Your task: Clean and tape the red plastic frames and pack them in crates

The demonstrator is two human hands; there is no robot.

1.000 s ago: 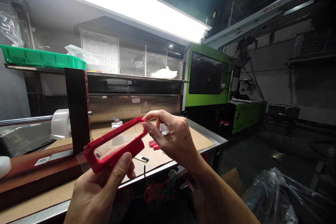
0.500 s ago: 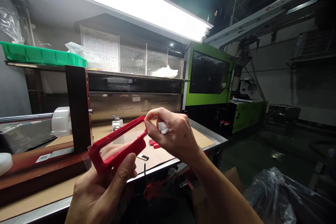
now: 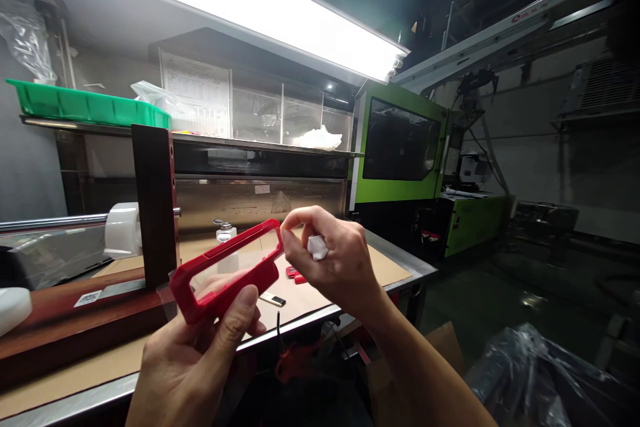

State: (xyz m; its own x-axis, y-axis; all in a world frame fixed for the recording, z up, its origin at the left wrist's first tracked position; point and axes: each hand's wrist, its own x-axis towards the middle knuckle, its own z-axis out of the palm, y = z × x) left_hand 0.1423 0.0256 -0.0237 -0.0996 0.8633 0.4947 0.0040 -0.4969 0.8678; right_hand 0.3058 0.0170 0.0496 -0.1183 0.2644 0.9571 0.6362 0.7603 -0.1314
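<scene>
My left hand [image 3: 193, 363] holds a red rectangular frame with a clear pane [image 3: 227, 270] by its near end, thumb on its front edge. The frame is tilted up above the bench edge. My right hand [image 3: 333, 267] pinches the frame's far right corner with thumb and forefinger. A small white wad [image 3: 317, 247] is tucked in that hand's curled fingers.
A cardboard-covered steel bench [image 3: 390, 267] carries small red parts [image 3: 294, 273], a small flat label piece [image 3: 273, 299] and a dark wooden stand [image 3: 155, 203] with a white roll [image 3: 121, 230]. A green tray [image 3: 85, 107] sits on the shelf. A green machine [image 3: 400, 153] stands to the right.
The view has shifted slightly. My left hand tilted the red frame a little steeper and closer in; my right hand stays pinched at its far corner.
</scene>
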